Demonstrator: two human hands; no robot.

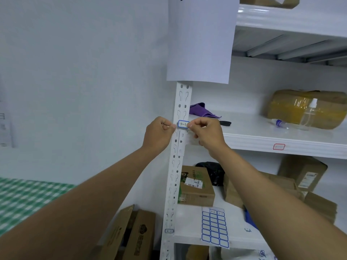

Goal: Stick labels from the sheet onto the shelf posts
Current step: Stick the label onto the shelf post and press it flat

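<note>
We have the small blue-bordered paper label (pixel 183 124) on the white slotted metal shelf post (pixel 180 109), left hand (pixel 159 133) and right hand (pixel 206 133) each pinching an end; it's flimsy, light, sticky-backed, so we judge edges safest

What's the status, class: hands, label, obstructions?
Left hand and right hand pinch blue-edged label against shelf post. Label sheet lies on lower shelf. Nothing in the way.
</note>
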